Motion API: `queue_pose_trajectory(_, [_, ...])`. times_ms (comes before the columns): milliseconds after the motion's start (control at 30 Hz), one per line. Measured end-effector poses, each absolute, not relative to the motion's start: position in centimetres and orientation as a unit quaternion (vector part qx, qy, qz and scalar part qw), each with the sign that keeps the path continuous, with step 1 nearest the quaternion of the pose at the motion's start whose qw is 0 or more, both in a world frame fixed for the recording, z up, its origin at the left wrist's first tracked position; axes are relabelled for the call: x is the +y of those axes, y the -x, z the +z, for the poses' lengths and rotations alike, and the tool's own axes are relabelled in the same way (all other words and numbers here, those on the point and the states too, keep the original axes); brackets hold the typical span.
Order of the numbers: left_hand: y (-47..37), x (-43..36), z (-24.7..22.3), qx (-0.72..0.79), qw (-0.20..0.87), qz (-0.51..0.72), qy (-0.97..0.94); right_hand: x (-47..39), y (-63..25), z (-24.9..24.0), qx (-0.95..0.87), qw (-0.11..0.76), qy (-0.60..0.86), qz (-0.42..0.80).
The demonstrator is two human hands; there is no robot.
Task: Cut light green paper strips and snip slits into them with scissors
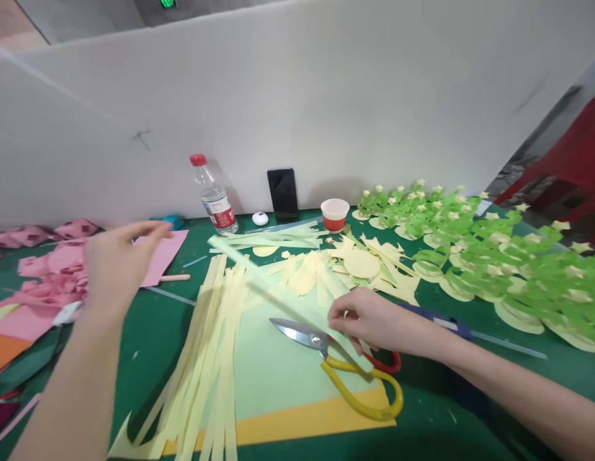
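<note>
My right hand point(367, 318) pinches a long pale green paper strip point(266, 293), which slants up to the left over the sheets. Below that hand lie scissors point(362, 400) with yellow and red handles, blades apart, on a light green paper sheet point(263, 378). My left hand point(122, 256) hovers at the left, near a pink paper sheet point(165, 259), its thumb and fingers drawn together; whether anything is between them is hidden. Between the hands, pale yellow paper strips point(213, 358) lie in a loose bundle. More green strips point(278, 237) rest farther back.
Pink paper pieces point(52, 269) crowd the left. A water bottle point(215, 202), a white case point(260, 219), a phone point(282, 195) and a cup point(334, 216) stand by the white partition point(326, 96). Yellow scraps point(393, 282) and rows of green paper decorations point(508, 256) occupy the right. A glue gun point(436, 320) lies behind my right arm.
</note>
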State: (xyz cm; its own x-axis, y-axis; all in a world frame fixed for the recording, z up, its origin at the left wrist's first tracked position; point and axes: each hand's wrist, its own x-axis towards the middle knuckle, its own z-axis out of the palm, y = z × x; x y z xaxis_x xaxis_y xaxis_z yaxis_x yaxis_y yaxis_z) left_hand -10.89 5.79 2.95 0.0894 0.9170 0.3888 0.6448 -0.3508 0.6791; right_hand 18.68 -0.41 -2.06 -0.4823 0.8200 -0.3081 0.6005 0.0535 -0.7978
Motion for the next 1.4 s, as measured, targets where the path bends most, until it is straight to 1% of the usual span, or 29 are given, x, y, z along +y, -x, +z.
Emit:
queue_pose_trajectory(33, [10.7, 5.4, 2.5, 0.546, 0.186, 0.426, -0.697, -0.3, -18.4, -2.5, -0.702, 0.111, 0.495, 0.500])
queue_pose_trajectory(67, [10.1, 4.7, 1.8, 0.539, 0.276, 0.455, -0.653, -0.1, -18.1, -2.9, -0.688, 0.107, 0.494, 0.521])
queue_pose_trajectory(100, [9.2, 3.9, 0.9, 0.532, 0.320, 0.444, -0.646, -0.1, -17.8, -3.2, -0.677, 0.103, 0.492, 0.538])
queue_pose_trajectory(133, [7.9, 2.9, -0.1, 0.524, 0.360, 0.409, -0.654, -0.1, -17.6, -3.5, -0.667, 0.099, 0.489, 0.553])
queue_pose_trajectory(200, [4.8, 0.5, -2.4, 0.483, 0.507, 0.263, -0.664, -0.1, -17.1, -3.9, -0.654, 0.095, 0.484, 0.574])
queue_pose_trajectory(233, [3.3, -0.6, -3.5, 0.457, 0.564, 0.210, -0.655, -0.1, -16.9, -3.9, -0.651, 0.095, 0.482, 0.579])
queue_pose_trajectory(267, [1.9, -1.6, -4.3, 0.425, 0.668, 0.149, -0.593, -0.2, -16.7, -3.9, -0.650, 0.094, 0.480, 0.582])
queue_pose_trajectory(300, [0.8, -2.4, -5.0, 0.396, 0.747, 0.125, -0.519, -0.2, -16.6, -3.8, -0.651, 0.093, 0.480, 0.581])
queue_pose_trajectory(333, [-0.1, -3.0, -5.5, 0.390, 0.785, 0.137, -0.461, -0.2, -16.6, -3.5, -0.656, 0.090, 0.479, 0.577])
queue_pose_trajectory(367, [-0.7, -3.4, -5.9, 0.388, 0.799, 0.144, -0.435, -0.3, -16.7, -3.2, -0.663, 0.087, 0.479, 0.568])
queue_pose_trajectory(433, [-1.3, -3.6, -6.3, 0.395, 0.804, 0.176, -0.408, -0.6, -17.2, -2.5, -0.688, 0.082, 0.485, 0.534])
queue_pose_trajectory(533, [-1.1, -3.4, -6.5, 0.395, 0.806, 0.204, -0.391, -1.7, -18.7, -1.8, -0.739, 0.095, 0.512, 0.427])
queue_pose_trajectory(633, [-0.9, -3.2, -6.4, 0.385, 0.813, 0.226, -0.373, -3.5, -19.8, -2.6, -0.773, 0.103, 0.531, 0.333])
queue_pose_trajectory(767, [-0.8, -3.1, -5.5, 0.376, 0.812, 0.267, -0.357, -5.1, -19.3, -5.8, -0.790, 0.077, 0.533, 0.295])
queue_pose_trajectory(867, [-0.7, -2.5, -4.3, 0.371, 0.799, 0.319, -0.349, -5.0, -18.4, -7.4, -0.783, 0.063, 0.545, 0.291])
queue_pose_trajectory(967, [-0.7, -1.3, -2.6, 0.361, 0.778, 0.384, -0.341, -4.3, -18.4, -6.9, -0.764, 0.053, 0.557, 0.320])
queue_pose_trajectory(1067, [-0.7, 0.3, -0.5, 0.343, 0.754, 0.459, -0.323, -3.3, -19.4, -4.9, -0.737, 0.050, 0.551, 0.388])
queue_pose_trajectory(1167, [-0.4, 1.7, 1.5, 0.313, 0.725, 0.534, -0.301, -2.2, -20.4, -2.9, -0.702, 0.069, 0.550, 0.446])
queue_pose_trajectory(1233, [0.0, 2.2, 2.3, 0.295, 0.706, 0.575, -0.289, -1.9, -20.8, -2.1, -0.668, 0.111, 0.553, 0.485])
queue_pose_trajectory(1300, [0.5, 2.6, 2.7, 0.284, 0.693, 0.600, -0.281, -2.2, -20.8, -1.7, -0.606, 0.186, 0.544, 0.550])
queue_pose_trajectory(1367, [0.7, 2.8, 2.5, 0.282, 0.686, 0.610, -0.278, -2.8, -20.4, -1.6, -0.541, 0.253, 0.506, 0.623])
queue_pose_trajectory(1400, [0.8, 2.9, 2.3, 0.283, 0.685, 0.611, -0.279, -3.1, -20.2, -1.5, -0.523, 0.272, 0.482, 0.648])
